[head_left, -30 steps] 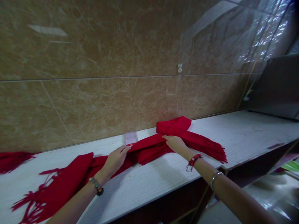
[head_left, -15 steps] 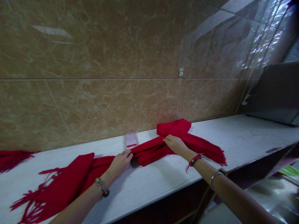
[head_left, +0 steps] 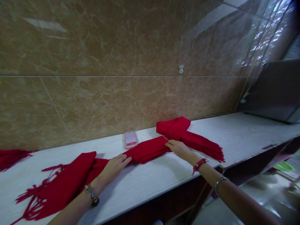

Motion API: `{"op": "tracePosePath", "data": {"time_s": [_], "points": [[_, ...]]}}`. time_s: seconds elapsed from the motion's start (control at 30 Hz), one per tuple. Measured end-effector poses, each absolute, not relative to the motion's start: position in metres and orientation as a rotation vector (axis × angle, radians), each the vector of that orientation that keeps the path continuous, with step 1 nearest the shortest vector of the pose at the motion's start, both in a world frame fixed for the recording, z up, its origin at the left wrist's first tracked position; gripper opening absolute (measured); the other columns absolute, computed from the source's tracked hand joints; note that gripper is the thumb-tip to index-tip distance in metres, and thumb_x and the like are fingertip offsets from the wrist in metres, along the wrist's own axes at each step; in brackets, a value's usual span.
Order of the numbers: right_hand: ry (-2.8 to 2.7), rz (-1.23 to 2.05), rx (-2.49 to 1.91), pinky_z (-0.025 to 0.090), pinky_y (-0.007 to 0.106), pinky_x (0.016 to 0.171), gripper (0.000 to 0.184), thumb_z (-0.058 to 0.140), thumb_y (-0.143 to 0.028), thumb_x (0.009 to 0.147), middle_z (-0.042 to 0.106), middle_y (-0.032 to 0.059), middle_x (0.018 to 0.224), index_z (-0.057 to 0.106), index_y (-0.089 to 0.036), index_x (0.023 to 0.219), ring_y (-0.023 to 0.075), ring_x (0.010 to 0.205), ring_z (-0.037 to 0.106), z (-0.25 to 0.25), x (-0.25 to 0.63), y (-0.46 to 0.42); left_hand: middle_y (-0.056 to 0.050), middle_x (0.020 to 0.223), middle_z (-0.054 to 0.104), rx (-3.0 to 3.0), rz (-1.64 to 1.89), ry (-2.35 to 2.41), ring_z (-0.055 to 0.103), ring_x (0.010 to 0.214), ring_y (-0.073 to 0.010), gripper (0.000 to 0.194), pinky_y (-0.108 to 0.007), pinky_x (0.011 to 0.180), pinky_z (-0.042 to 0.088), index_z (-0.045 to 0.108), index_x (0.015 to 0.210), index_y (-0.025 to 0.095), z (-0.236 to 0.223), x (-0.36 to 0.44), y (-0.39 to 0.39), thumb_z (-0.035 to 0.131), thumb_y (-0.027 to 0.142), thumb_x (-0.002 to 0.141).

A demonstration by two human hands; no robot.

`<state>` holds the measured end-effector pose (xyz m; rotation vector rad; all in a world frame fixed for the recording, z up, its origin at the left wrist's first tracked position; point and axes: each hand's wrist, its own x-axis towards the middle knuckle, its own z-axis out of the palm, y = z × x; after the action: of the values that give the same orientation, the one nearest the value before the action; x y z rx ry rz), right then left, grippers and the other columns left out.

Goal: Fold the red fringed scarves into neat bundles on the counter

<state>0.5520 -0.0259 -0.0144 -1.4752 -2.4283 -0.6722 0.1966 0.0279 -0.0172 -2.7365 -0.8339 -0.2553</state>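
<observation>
One marbled tile wall (head_left: pixel 105 53) backs one white counter (head_left: pixel 234 134), with one dark box-like object (head_left: pixel 272 90) at its far right. Three stretches of red fringed cloth lie on the counter: a long red scarf (head_left: pixel 150 148) under the hands, a crossed red piece (head_left: pixel 173 126) behind its folded end, and a red fringed end (head_left: pixel 14 158) at the left edge. Whether the first two are one length is unclear. Two hands show, the left hand (head_left: pixel 114 170) and the right hand (head_left: pixel 181 151). Smaller are one green dish (head_left: pixel 284 166) below the counter and one flat pinkish item (head_left: pixel 130 137), partly blurred.

Compared with half a second ago, the stretch between the hands lies broader and flatter, and the left hand sits slightly farther from the pinkish item; the crossed piece keeps its place.

The scarf lies beneath the left grip, its fingers resting on the cloth, and its folded end meets the right grip's fingertips. Whether either grip is closed on cloth I cannot tell.
</observation>
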Motion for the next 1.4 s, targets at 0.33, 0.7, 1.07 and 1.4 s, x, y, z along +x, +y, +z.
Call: {"op": "tracePosePath", "data": {"time_s": [0.33, 0.7, 1.07, 1.4], "points": [[-2.309, -0.739, -1.531, 0.045, 0.027, 0.076, 0.030, 0.040, -0.003, 0.080, 0.057, 0.0105, 0.101, 0.054, -0.013, 0.105, 0.0167, 0.089, 0.055, -0.020, 0.550, -0.014, -0.006, 0.101, 0.057, -2.780, -0.331, -0.929, 0.052, 0.095, -0.0161, 0.048, -0.028, 0.080, 0.046, 0.055, 0.109, 0.022, -0.005, 0.185, 0.028, 0.035, -0.004, 0.073], [-2.433, -0.723, -1.420, 0.040, 0.032, 0.078, 0.021, 0.044, -0.014, 0.084, 0.057, 0.0081, 0.095, 0.057, -0.016, 0.099, 0.0182, 0.090, 0.050, 0.003, 0.524, -0.016, -0.010, 0.112, 0.053, -2.634, -0.221, -0.983, 0.051, 0.101, -0.0234, 0.045, -0.037, 0.084, 0.043, 0.045, 0.121, 0.021, -0.011, 0.226, 0.015, 0.050, 0.016, 0.077], [-2.317, -0.806, -1.264, 0.041, 0.029, 0.074, 0.023, 0.039, -0.012, 0.087, 0.059, 0.0083, 0.088, 0.058, -0.012, 0.099, 0.0164, 0.081, 0.052, -0.006, 0.534, -0.012, -0.009, 0.095, 0.057, -2.550, -0.337, -0.894, 0.056, 0.084, -0.0175, 0.034, -0.029, 0.071, 0.049, 0.052, 0.108, 0.016, -0.002, 0.228, 0.015, 0.037, 0.003, 0.081], [-2.397, -0.784, -1.306, 0.045, 0.031, 0.070, 0.020, 0.045, -0.019, 0.085, 0.062, 0.0088, 0.089, 0.061, -0.014, 0.095, 0.0181, 0.081, 0.056, -0.031, 0.534, -0.024, -0.011, 0.108, 0.052, -2.663, -0.271, -1.003, 0.053, 0.094, -0.0209, 0.035, -0.031, 0.076, 0.048, 0.046, 0.118, 0.015, -0.018, 0.245, -0.003, 0.044, 0.023, 0.084]]}}
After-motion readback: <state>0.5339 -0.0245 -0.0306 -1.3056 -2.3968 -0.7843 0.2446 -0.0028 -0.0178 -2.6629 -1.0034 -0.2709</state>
